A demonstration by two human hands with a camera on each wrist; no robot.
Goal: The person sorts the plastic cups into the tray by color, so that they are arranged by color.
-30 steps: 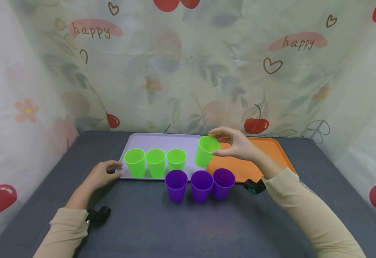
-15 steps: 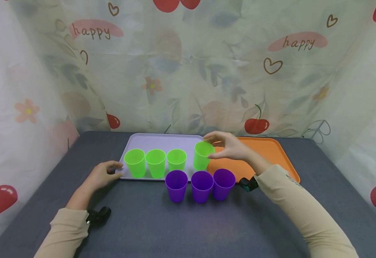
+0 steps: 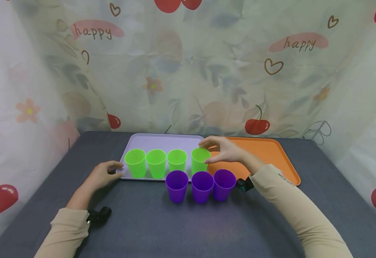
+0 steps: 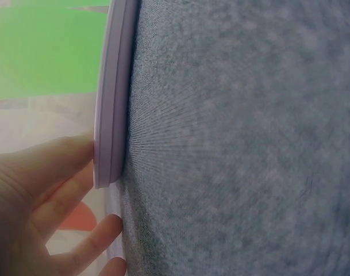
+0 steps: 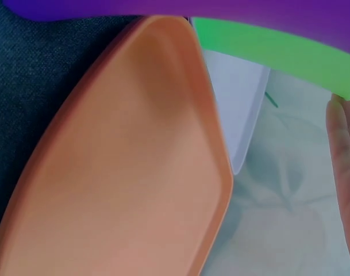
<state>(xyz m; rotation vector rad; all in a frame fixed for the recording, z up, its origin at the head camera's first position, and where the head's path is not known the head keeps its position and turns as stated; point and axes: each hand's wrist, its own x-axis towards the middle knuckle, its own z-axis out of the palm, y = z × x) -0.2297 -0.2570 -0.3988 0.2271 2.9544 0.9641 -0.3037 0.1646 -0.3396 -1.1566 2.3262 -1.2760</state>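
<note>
My right hand (image 3: pixel 224 149) grips a green cup (image 3: pixel 198 163) by its upper part, thumb in front and fingers behind the rim. That cup stands upright over the right end of the lavender tray (image 3: pixel 166 140), its base partly hidden by purple cups. Three more green cups, the leftmost one (image 3: pixel 135 165) among them, stand in a row on the tray. At the tray's left front corner rests my left hand (image 3: pixel 102 175), its thumb and fingertips touching the rim (image 4: pixel 110 126). In the right wrist view, fingertips meet the rim of the green cup (image 5: pixel 289 60).
Three purple cups stand on the dark table in front of the trays; the middle purple cup (image 3: pixel 202 188) is one. An orange tray (image 3: pixel 258 150) lies to the right, against the lavender one. A patterned cloth (image 3: pixel 191 89) hangs behind.
My right hand has moved left and down with the green cup, from above the trays' meeting edges to the end of the green row. The cup has become upright. My left hand has stayed still.
</note>
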